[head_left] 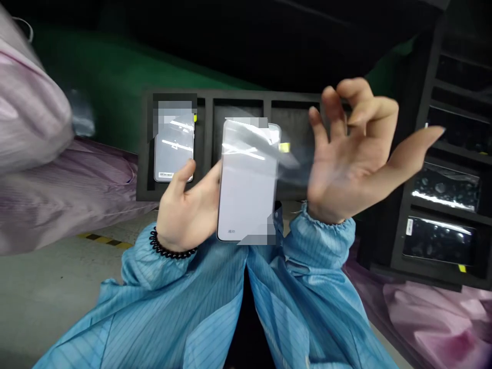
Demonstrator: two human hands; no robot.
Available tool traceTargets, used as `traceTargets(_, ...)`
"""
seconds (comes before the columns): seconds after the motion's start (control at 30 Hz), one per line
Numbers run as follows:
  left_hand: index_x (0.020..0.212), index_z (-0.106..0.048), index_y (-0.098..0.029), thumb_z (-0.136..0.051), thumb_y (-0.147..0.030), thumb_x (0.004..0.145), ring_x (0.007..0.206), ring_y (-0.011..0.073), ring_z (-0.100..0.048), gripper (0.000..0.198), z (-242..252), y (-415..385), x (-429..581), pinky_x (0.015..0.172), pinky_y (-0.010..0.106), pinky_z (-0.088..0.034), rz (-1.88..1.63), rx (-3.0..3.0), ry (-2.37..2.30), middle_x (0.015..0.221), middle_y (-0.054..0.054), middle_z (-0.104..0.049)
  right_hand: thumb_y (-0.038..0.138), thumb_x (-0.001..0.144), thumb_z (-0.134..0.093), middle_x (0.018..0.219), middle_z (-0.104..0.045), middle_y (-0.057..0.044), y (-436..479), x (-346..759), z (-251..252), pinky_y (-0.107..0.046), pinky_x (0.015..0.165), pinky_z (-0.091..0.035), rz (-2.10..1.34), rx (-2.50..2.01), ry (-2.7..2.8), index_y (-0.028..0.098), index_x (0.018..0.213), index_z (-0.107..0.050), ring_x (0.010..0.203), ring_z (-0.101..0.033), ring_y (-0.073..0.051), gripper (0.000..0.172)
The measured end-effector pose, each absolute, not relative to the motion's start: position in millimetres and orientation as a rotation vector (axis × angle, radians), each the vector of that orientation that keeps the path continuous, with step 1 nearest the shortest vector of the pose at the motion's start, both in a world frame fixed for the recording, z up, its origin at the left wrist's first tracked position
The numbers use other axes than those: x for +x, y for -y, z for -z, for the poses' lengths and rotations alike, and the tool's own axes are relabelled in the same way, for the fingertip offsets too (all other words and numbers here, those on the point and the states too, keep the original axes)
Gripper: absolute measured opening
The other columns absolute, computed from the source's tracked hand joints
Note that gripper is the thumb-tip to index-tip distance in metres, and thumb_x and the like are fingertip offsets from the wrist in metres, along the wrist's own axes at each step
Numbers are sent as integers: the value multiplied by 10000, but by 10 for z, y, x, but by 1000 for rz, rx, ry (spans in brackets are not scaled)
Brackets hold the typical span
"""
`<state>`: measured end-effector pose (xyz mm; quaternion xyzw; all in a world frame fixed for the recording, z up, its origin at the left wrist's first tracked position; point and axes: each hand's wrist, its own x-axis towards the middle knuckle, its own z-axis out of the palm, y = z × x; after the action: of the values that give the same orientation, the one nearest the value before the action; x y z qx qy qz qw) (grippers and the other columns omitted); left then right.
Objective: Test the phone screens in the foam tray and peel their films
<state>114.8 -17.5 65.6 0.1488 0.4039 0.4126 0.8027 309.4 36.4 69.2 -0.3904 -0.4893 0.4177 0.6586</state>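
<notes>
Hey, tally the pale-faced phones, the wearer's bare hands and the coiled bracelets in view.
Pale-faced phones: 2
Bare hands: 2
Coiled bracelet: 1
Total: 5

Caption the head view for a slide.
Left hand holding a pale smartphone over a dark compartmented tray, with the right hand beside it, palm showing.

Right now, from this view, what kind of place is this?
Likely an electronics factory workstation: phone-like devices in dark compartmented trays, a blue striped smock and yellow-black floor tape suggest it.
</notes>
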Motion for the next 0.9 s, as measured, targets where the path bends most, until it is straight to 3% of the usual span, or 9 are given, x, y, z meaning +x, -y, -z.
traceTargets(0.13, 1424, -562, -199, -253, -652, 992, 1465, 354, -467, 698, -594, -65, 1043, 1212, 542, -413, -1038, 476, -890, 1392, 94, -657, 542, 1003, -395, 1106, -656, -56, -338, 3386, -349, -348, 945, -538, -791, -1036, 1080, 264, 865, -649, 1077, -653, -199, 401)
traceTargets(0.27, 1462, -533, -196, -195, -538, 1028, 1464, 302, -476, 648, -481, -394, 1069, 1215, 483, -414, -1166, 737, -1051, 1410, 84, -650, 511, 1027, -415, 980, -679, -59, -297, 3497, -81, -335, 878, -517, -782, -1178, 1016, 225, 837, -674, 963, -652, -190, 430)
traceTargets(0.37, 1514, -475, -185, -326, -451, 1015, 1430, 294, -513, 585, -371, -554, 1087, 1199, 486, -430, -1067, 885, -1121, 1439, 86, -631, 503, 1035, -398, 965, -699, -55, -273, 3512, -30, -339, 849, -510, -767, -1234, 1067, 224, 832, -686, 937, -652, -197, 449)
traceTargets(0.43, 1545, -436, -178, -434, -482, 988, 1401, 309, -541, 635, -318, -581, 1063, 1179, 504, -447, -934, 994, -1158, 1445, 106, -625, 494, 1037, -388, 969, -711, -53, -264, 3518, -28, -342, 836, -503, -767, -1261, 1118, 228, 833, -694, 935, -651, -202, 453)
traceTargets(0.57, 1420, -598, -169, -415, -531, 1012, 1403, 304, -533, 575, -279, -495, 934, 1217, 489, -403, -830, 1609, -1515, 1463, 131, -603, 446, 1042, -390, 984, -718, -53, -247, 3525, -38, -350, 850, -492, -795, -1257, 1161, 230, 855, -704, 966, -648, -211, 424)
traceTargets(0.63, 1394, -620, -145, -358, -503, 1029, 1466, 329, -458, 574, -253, -435, 836, 1259, 512, -332, -740, 1923, -1798, 1526, 161, -533, 420, 1048, -389, 992, -718, -53, -234, 3523, -52, -357, 868, -491, -813, -1264, 1174, 229, 869, -702, 984, -646, -214, 407)
traceTargets(0.77, 1525, -415, 14, -364, -531, 1002, 1533, 493, -284, 757, -123, -353, 614, 1212, 648, -319, -339, 2062, -2090, 1615, 339, -310, 393, 1059, -394, 1008, -715, -54, -216, 3513, -93, -351, 876, -488, -847, -1292, 1186, 223, 883, -696, 994, -644, -208, 388)
traceTargets(0.9, 1549, -375, -13, -423, -505, 971, 1552, 489, -241, 761, -50, -346, 513, 1210, 629, -330, -235, 2113, -2022, 1657, 325, -232, 420, 1060, -399, 1011, -717, -64, -221, 3509, -113, -357, 868, -499, -840, -1317, 1225, 218, 888, -693, 988, -644, -214, 396)
